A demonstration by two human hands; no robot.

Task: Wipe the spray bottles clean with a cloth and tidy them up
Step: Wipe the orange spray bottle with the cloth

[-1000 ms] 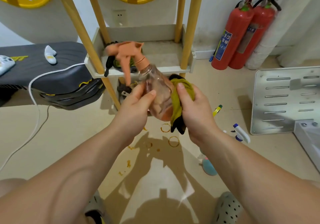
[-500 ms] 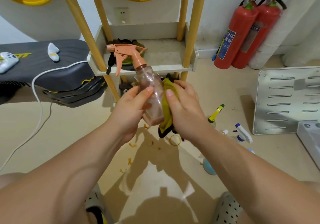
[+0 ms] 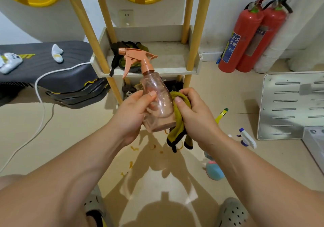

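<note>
A clear pinkish spray bottle [image 3: 157, 102] with a salmon trigger head stands almost upright in front of me. My left hand [image 3: 135, 111] grips its body from the left, thumb across the front. My right hand [image 3: 194, 112] holds an olive-yellow cloth with black edging [image 3: 178, 130] and presses it against the bottle's right side. On the floor to the right lie a white and blue spray bottle [image 3: 247, 138], a yellow-headed bottle [image 3: 221, 115] and a teal bottle [image 3: 214, 171], partly hidden by my right arm.
A wooden shelf rack [image 3: 175, 69] stands just behind the bottle, with a dark cloth [image 3: 122, 58] on its tray. Two red fire extinguishers [image 3: 245, 39] stand against the wall at right. A perforated metal panel [image 3: 289, 104] lies right; a black padded bench [image 3: 52, 72] left.
The bottle has been turned from tilted to nearly upright, its trigger head swinging up. My right hand with the cloth has slid along the bottle's right side.
</note>
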